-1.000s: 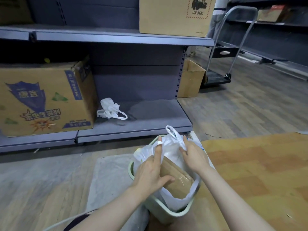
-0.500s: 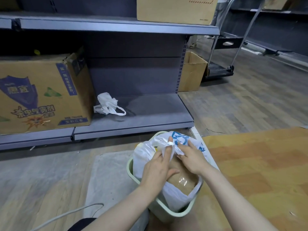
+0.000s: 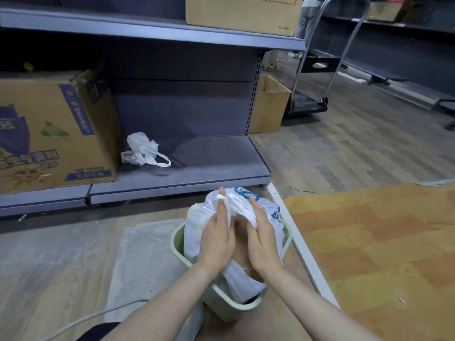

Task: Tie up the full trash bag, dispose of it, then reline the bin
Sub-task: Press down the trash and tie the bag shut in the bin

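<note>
At far left we see a printed cardboard box (image 3: pixel 51 134) standing on the lower shelf (image 3: pixel 187 178) of a grey metal rack. Just beside the box, on the same shelf, lies a crumpled spare white plastic bag (image 3: pixel 141 150) with one handle loop trailing to its right. Below the shelf, on the floor, a pale sheet (image 3: pixel 145 254) spreads under the left side of the pale green bin (image 3: pixel 234 305). The full white trash bag (image 3: pixel 197 232) sits inside the bin and rises above its rim; a brown item shows through its open mouth. Our left hand (image 3: pixel 216 239) grasps the bag's left handle strip, fingers pointing up and away from us. Our right hand (image 3: pixel 262 242) grasps the right handle strip, which drapes over its fingers. The two hands sit side by side above the bag's mouth, close but apart, and the strips meet near the fingertips; we cannot tell whether a knot is formed. On the upper shelf a plain carton (image 3: pixel 242 13) stands. To the right an open brown box (image 3: pixel 269 104) rests on the floor by the rack's end, with a platform trolley (image 3: pixel 310 104) just beyond it. Flattened cardboard (image 3: pixel 381 242) covers the floor at far right
</note>
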